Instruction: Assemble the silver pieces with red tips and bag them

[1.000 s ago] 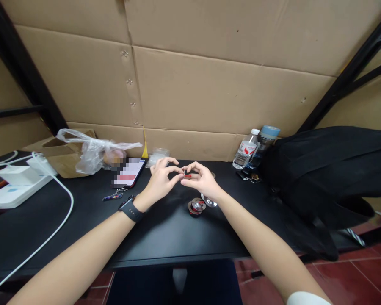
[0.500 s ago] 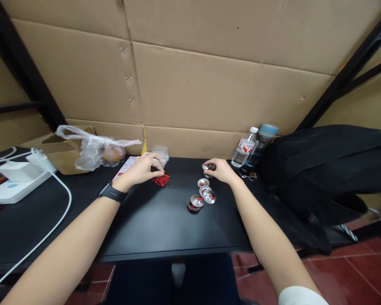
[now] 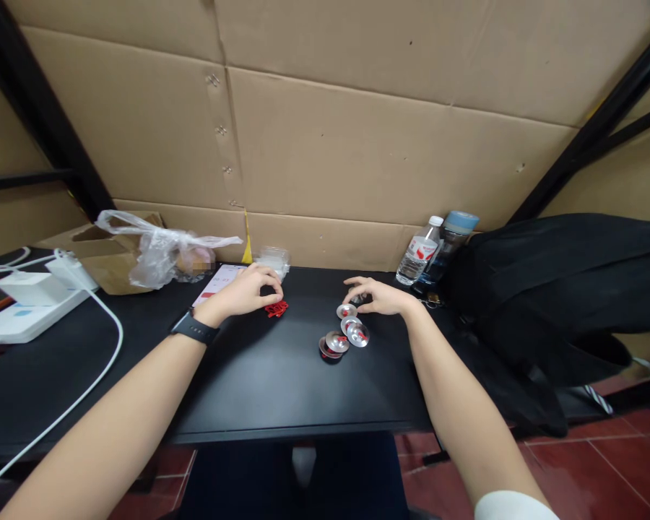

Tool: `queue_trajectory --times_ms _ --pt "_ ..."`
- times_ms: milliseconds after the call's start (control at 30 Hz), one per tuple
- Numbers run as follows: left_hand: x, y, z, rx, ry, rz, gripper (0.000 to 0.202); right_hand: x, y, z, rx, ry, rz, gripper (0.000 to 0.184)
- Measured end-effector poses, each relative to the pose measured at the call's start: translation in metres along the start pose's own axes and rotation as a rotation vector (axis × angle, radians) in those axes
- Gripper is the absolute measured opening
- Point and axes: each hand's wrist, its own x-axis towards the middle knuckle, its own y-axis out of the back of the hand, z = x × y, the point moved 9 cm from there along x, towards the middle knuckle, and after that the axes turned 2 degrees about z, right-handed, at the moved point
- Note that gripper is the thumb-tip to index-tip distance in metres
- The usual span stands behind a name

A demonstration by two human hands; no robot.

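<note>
My left hand, with a dark watch on its wrist, is curled into a pinch at the small pile of red straps. Whether a strap is between its fingertips is hidden. Over the back end of the finger cymbals, my right hand has its fingers apart, thumb beside one small silver cymbal. Another cymbal shows partly beneath its fingers. Closer to me, two cymbals overlap, with red at their centres. A further pair lies stacked to the left.
A phone and a clear plastic box lie behind my left hand. A plastic bag, cardboard box and power strip stand left. At right are a water bottle, blue-lidded bottle and black backpack.
My right hand has loosened from the cymbals at the back; its fingers have spread and its thumb has come down toward the nearer cymbal. My left hand has stayed nearly in place at the red straps.
</note>
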Motion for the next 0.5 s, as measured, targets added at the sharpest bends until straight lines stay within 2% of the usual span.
queue_trajectory --times_ms 100,233,333,400,500 --pt "0.001 -0.002 0.011 -0.001 -0.024 0.015 0.026 0.003 -0.006 -0.004 -0.001 0.013 -0.03 0.023" --pt "0.002 -0.012 0.026 -0.001 -0.062 -0.01 0.025 0.008 -0.008 0.001 -0.031 -0.031 0.047 0.02" --pt "0.003 -0.018 0.038 -0.001 -0.089 -0.006 0.025 0.013 -0.009 -0.006 -0.031 0.003 0.109 0.011" --pt "0.004 -0.021 0.046 -0.012 -0.089 0.021 0.026 0.016 -0.006 -0.015 0.04 0.036 0.166 0.013" --pt "0.004 -0.021 0.058 -0.045 -0.093 0.094 0.027 0.021 -0.008 -0.033 0.269 0.067 0.194 0.02"
